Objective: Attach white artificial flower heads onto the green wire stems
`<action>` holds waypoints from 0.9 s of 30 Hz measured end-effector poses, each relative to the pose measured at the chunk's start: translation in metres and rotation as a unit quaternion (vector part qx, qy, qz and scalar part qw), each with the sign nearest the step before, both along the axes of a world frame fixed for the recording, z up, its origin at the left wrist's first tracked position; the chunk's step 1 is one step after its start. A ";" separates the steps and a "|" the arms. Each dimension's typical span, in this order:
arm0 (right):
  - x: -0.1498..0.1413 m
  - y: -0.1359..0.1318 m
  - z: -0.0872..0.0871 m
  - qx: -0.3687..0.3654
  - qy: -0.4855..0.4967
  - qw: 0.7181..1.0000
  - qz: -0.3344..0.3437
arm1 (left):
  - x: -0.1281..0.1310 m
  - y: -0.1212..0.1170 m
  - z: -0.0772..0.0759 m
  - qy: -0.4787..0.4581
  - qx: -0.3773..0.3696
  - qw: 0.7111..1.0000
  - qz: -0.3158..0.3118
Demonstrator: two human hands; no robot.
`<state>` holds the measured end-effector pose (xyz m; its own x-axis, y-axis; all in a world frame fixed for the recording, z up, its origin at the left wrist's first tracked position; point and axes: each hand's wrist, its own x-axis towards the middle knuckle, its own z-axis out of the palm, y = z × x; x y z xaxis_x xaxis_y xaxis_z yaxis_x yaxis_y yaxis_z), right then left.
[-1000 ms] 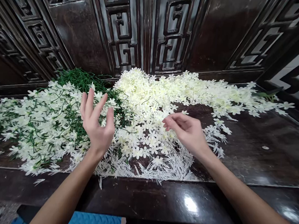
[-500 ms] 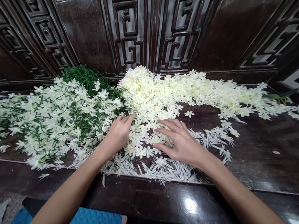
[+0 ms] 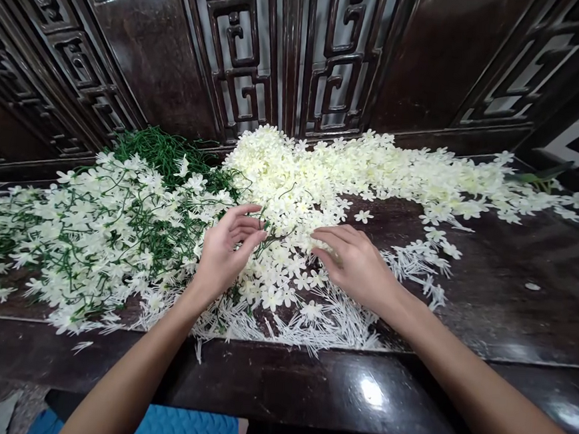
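Observation:
My left hand [image 3: 228,244] is over the middle of the flower heap, its thumb and fingertips drawn together on a thin green plastic stem [image 3: 265,226]. To its right, my right hand [image 3: 358,264] has its fingers curled toward the thumb; whatever lies between them is hidden or too small to name. Loose white artificial flower heads [image 3: 278,266] spread under and between both hands. On the left is a pile of white flowers on green stems [image 3: 103,222]. A heap of pale yellow-white flower heads [image 3: 278,162] rises behind the hands.
Thin white plastic sprigs [image 3: 306,325] are scattered along the front edge of the dark wooden bench [image 3: 504,287]. Green stems [image 3: 162,150] lie bunched at the back left. A carved wooden backrest [image 3: 243,46] stands behind. Blue quilted fabric [image 3: 193,425] shows below.
My left hand has turned so its palm and fingers show, with a green stem at the fingertips. My right hand's spread fingers have drawn together, and it has shifted slightly right.

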<state>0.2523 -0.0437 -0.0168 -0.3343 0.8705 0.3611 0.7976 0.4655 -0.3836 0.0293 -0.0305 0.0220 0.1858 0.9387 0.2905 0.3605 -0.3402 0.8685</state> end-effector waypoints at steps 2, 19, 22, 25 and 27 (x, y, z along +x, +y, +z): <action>0.000 0.001 0.001 0.014 0.011 1.000 -0.006 | 0.000 0.000 0.003 -0.026 -0.019 0.999 -0.001; -0.002 -0.004 0.015 0.058 0.173 0.983 -0.025 | 0.000 0.002 -0.004 0.012 -0.064 0.995 -0.074; -0.002 -0.004 0.016 0.025 0.206 0.978 -0.026 | 0.002 0.001 -0.006 0.052 -0.046 0.994 -0.079; -0.002 -0.004 0.018 -0.008 0.247 0.969 -0.014 | 0.005 0.000 -0.009 0.129 0.027 0.990 -0.050; -0.002 -0.004 0.020 -0.037 0.274 0.961 0.001 | 0.008 -0.002 -0.011 0.155 0.097 0.983 -0.030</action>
<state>0.2499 -0.0481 0.0027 -0.1127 0.9005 0.4199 0.4651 0.4213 -0.7786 0.0373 -0.0329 0.0111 0.3460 0.8564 0.3833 0.5714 -0.5164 0.6378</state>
